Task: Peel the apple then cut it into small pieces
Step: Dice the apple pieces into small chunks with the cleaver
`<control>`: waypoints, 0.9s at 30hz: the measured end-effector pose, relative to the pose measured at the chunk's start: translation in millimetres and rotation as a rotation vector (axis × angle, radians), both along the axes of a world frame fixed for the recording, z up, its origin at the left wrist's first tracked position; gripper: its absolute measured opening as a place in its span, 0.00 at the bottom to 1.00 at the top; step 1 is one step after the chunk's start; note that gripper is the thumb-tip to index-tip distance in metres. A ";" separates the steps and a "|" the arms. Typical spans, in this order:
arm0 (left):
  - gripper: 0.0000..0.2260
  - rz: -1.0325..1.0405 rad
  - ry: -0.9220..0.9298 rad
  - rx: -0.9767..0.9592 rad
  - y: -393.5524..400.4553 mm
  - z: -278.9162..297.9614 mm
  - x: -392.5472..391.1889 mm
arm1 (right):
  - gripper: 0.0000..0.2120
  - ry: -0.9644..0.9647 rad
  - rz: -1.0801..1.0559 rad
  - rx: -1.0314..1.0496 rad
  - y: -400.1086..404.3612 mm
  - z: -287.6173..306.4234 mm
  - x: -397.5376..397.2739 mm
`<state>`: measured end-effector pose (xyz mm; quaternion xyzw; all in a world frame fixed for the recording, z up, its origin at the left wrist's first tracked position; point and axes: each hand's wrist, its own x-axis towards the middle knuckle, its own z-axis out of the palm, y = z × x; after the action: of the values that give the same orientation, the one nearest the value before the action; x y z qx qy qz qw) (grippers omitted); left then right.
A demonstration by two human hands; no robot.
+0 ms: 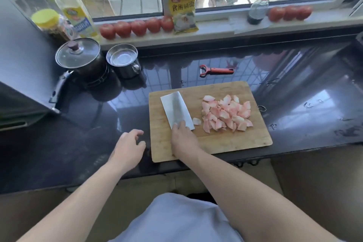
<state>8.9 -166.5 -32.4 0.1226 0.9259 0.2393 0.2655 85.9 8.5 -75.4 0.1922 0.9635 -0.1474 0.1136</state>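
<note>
A pile of small pinkish-white apple pieces (227, 113) lies on the right half of a wooden cutting board (222, 143). One piece (196, 121) sits apart, close to the blade. A wide steel cleaver (175, 109) lies flat on the board's left half. My right hand (182, 136) grips its handle, which the hand hides. My left hand (128, 146) hovers over the dark counter just left of the board, fingers loosely curled and holding nothing. A red peeler (216, 70) lies on the counter behind the board.
A lidded black pot (78, 59) and a steel mug (123, 61) stand at the back left. Tomatoes (135, 27), an oil bottle (73, 8), a jar (49, 23), a yellow packet (183, 11) and a spray bottle (258, 6) line the windowsill.
</note>
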 end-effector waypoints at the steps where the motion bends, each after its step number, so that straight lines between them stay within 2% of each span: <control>1: 0.18 -0.016 0.000 0.002 1.0 1.4 1.3 | 0.12 -0.014 0.001 -0.050 4.7 3.9 0.8; 3: 0.18 -0.049 0.006 0.003 6.9 6.3 2.0 | 0.07 -0.008 -0.001 -0.132 18.7 11.0 6.1; 4: 0.18 -0.073 0.010 0.003 12.2 8.4 2.0 | 0.08 0.003 -0.007 -0.140 27.3 13.4 11.7; 10: 0.17 -0.261 -0.024 -0.004 58.0 19.9 10.8 | 0.24 -0.082 0.025 0.010 70.9 25.2 52.4; 14: 0.18 -0.636 0.087 -0.158 72.2 6.7 43.8 | 0.29 -0.095 0.175 0.113 87.4 18.1 39.4; 16: 0.21 -0.740 0.120 -0.279 76.6 -9.9 58.0 | 0.31 -0.123 0.232 0.159 97.3 14.0 30.3; 18: 0.20 -0.710 0.172 -0.360 80.5 -24.0 69.2 | 0.33 -0.156 0.263 0.183 104.9 17.8 26.8; 22: 0.14 -0.398 0.132 -0.381 72.3 -30.9 74.0 | 0.31 -0.128 0.271 0.207 115.4 14.3 24.7; 25: 0.11 -0.260 0.109 -0.410 60.0 -33.1 64.7 | 0.24 -0.008 0.449 0.375 115.0 -1.2 21.6; 27: 0.13 -0.236 0.106 -0.392 55.4 -34.5 63.0 | 0.19 0.035 0.581 0.455 107.5 -10.9 17.8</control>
<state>71.9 -111.1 -67.0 0.1885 0.9465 0.0155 0.2616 103.7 116.0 -86.4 -0.0715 0.9879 0.1055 0.0884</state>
